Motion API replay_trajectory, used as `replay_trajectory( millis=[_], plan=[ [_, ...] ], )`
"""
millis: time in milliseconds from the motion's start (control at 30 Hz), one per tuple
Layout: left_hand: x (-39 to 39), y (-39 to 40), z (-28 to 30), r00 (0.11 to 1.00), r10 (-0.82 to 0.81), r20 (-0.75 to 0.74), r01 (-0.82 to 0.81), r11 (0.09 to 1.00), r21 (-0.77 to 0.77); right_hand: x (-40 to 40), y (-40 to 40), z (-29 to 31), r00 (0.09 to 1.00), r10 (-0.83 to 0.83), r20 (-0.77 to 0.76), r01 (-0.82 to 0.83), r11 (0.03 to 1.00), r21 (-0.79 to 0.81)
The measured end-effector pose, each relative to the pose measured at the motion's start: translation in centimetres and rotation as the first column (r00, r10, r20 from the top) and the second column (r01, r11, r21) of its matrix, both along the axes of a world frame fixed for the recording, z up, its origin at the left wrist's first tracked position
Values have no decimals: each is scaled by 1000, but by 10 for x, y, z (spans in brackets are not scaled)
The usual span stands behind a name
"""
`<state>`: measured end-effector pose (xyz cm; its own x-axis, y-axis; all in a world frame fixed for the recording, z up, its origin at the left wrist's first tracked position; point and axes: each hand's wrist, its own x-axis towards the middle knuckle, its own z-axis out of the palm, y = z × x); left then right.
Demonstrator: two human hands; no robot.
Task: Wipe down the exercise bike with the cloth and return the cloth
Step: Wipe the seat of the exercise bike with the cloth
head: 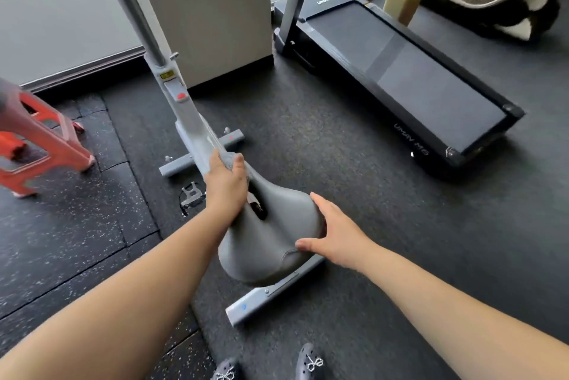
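The grey exercise bike (184, 114) stands on the dark rubber floor, its frame running away from me. Its grey saddle (277, 219) is right below me. My left hand (226, 185) is closed over the saddle's narrow nose, and a grey speckled cloth (235, 168) shows between thumb and fingers. My right hand (334, 233) lies against the saddle's wide right rear with the fingers spread and the thumb on top. It holds nothing. A pedal (192, 195) shows left of my left wrist.
A black treadmill (400, 71) lies to the right. A red plastic stool (40, 139) stands at the left, and a white pillar (212, 10) stands behind the bike. A tan bin (401, 2) is at the far right. My shoes (308, 362) are near the bike's rear foot bar (271, 293).
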<state>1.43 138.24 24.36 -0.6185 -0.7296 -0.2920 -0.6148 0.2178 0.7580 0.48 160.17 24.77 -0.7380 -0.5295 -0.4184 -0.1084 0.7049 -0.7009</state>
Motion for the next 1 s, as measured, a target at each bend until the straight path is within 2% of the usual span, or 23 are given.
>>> replay_trajectory(
  millis=[100, 167, 200, 267, 333, 400, 500, 567, 700, 767, 833, 933, 1000],
  plan=[
    [-19, -21, -2, 996, -79, -37, 77, 995, -58, 0, 2, -6, 1000, -13, -15, 13, 1000, -26],
    [-27, -37, 2, 965, -260, 42, 263, 948, -180, 0, 4, -7, 999, -38, 5, 38, 998, -46],
    [-31, -43, 6, 917, -383, 111, 398, 882, -250, 1, 4, -8, 999, -44, 12, 44, 997, -61],
    [-38, -50, 11, 754, -589, 291, 657, 679, -328, 1, 5, -9, 998, -51, 28, 53, 995, -82],
    [-44, -48, 11, 589, -669, 454, 807, 447, -387, 1, 6, -7, 997, -59, 49, 64, 991, -115],
    [-45, -41, 9, 512, -649, 564, 845, 263, -465, 1, 7, -6, 995, -70, 70, 79, 987, -140],
    [-32, -18, 5, 479, -616, 626, 831, 89, -549, 2, 7, -9, 993, -83, 90, 94, 986, -136],
    [-22, 6, 1, 465, -644, 607, 825, 68, -561, 3, 8, -10, 991, -83, 107, 98, 985, -143],
    [-5, 50, -2, 500, -684, 532, 818, 171, -549, 0, 21, -17, 978, -107, 179, 141, 972, -190],
    [-1, 64, -1, 510, -689, 515, 815, 195, -546, -2, 30, -20, 971, -164, 175, 196, 962, -188],
    [5, 77, 0, 496, -708, 503, 817, 184, -547, -5, 39, -25, 954, -258, 154, 283, 942, -179],
    [21, 95, 0, 476, -732, 487, 795, 121, -595, -8, 47, -28, 910, -387, 149, 410, 894, -183],
    [38, 103, -3, 493, -714, 498, 768, 88, -635, -10, 47, -26, 905, -405, 132, 423, 889, -174]
  ],
)
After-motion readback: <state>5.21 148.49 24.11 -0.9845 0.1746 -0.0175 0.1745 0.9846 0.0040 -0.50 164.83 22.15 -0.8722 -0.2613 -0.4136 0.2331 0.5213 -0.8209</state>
